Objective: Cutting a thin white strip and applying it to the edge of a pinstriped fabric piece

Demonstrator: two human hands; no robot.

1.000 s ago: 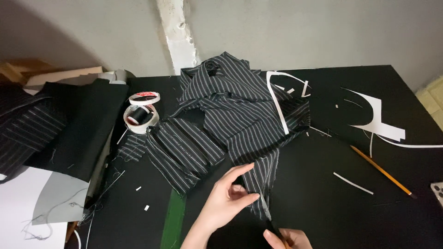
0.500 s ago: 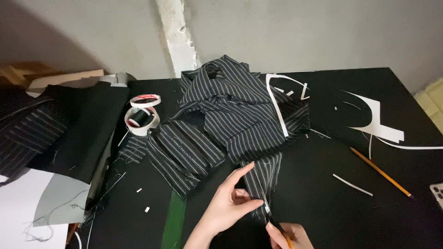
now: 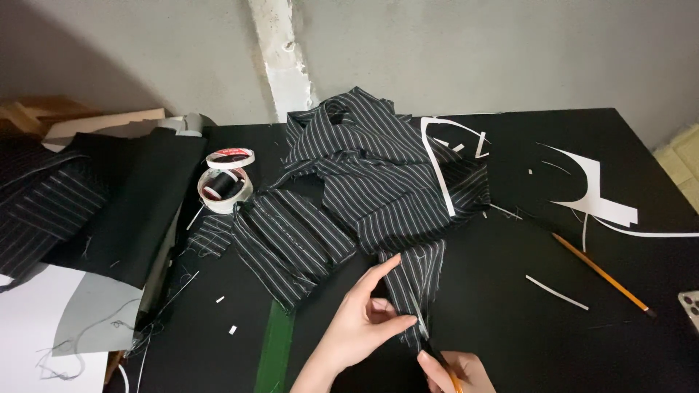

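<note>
We note the left hand (image 3: 364, 324) lying on the lower strip of the pinstriped fabric (image 3: 378, 189), its grip pinching the strip's left edge between thumb and fingers while the index finger stretches up along it. The right hand (image 3: 455, 367), partly cut off by the bottom edge of the view, has its grip closed around the orange handles of a pair of scissors (image 3: 426, 338), whose slim blades run up into the strip just beside the left fingertips. Our chief concern is that closeness: we judge that a small slip of the blades could nick a fingertip. We also judge that the loose, unpinned cloth could shift under the blades and send the cut off line, or that a frayed edge could snag. The fabric is black with thin white stripes, soft and heavily rumpled, heaped mid-counter with pleated folds to its left and raw, thready edges; a white paper strip lies across it. On the black counter (image 3: 510, 313) we record a roll of white tape (image 3: 227, 182) to the left, a yellow pencil (image 3: 601, 274) and white paper offcuts (image 3: 604, 196) to the right, all well apart from the hands.
</note>
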